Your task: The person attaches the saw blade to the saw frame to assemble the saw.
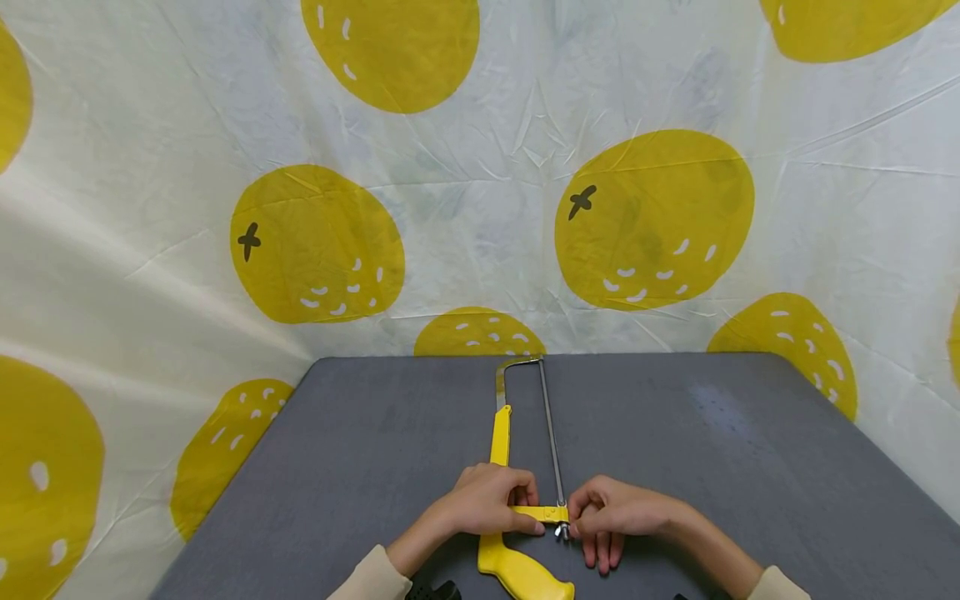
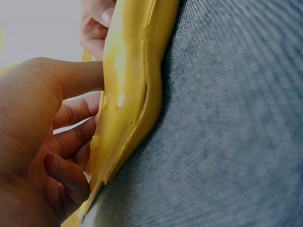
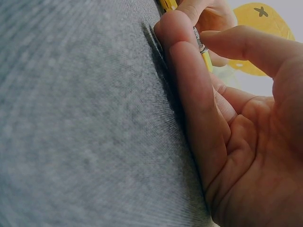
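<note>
A hacksaw (image 1: 528, 573) with a yellow handle lies on the grey surface, its bowed metal front end pointing away from me. Its thin blade (image 1: 552, 442) runs along the right side, ending near me at a yellow bracket with a metal wing nut (image 1: 562, 532). My left hand (image 1: 489, 498) lies over the frame and grips the bracket between thumb and fingers; its wrist view shows the yellow handle (image 2: 130, 80) close by. With thumb and fingertips, my right hand (image 1: 618, 510) pinches at the wing nut, partly hidden in the right wrist view, its other fingers near the surface.
The grey padded tabletop (image 1: 375, 433) extends around the saw, with a pale patch (image 1: 720, 408) at the right. Behind and beside it hangs a white sheet (image 1: 480, 242) printed with yellow fruit. A black object (image 1: 442, 592) shows beneath my left forearm.
</note>
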{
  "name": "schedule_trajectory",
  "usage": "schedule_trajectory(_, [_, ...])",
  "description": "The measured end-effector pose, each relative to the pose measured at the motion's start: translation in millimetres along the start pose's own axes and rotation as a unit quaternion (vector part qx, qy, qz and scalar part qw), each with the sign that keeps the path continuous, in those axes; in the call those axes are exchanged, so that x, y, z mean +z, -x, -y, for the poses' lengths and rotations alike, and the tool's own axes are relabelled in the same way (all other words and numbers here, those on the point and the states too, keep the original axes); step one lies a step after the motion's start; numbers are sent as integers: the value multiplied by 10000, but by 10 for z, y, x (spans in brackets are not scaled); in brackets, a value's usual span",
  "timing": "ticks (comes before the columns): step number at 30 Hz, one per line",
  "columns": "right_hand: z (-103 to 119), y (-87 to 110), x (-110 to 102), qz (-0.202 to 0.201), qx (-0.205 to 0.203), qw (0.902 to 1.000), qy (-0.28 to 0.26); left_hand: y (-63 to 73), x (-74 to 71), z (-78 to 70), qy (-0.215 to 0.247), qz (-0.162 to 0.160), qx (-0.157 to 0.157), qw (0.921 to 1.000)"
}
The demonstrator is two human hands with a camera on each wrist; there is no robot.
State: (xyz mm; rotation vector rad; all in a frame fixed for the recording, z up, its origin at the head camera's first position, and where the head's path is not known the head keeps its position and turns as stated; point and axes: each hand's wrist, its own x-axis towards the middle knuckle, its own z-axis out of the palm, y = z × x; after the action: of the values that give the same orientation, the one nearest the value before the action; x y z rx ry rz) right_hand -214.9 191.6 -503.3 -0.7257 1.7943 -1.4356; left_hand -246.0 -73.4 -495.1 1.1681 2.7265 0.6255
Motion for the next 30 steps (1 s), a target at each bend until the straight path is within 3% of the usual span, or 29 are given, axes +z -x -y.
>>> schedule_trajectory(30, [11, 3, -20, 3, -3, 10000, -38, -2, -32, -31, 84, 25, -51, 9999])
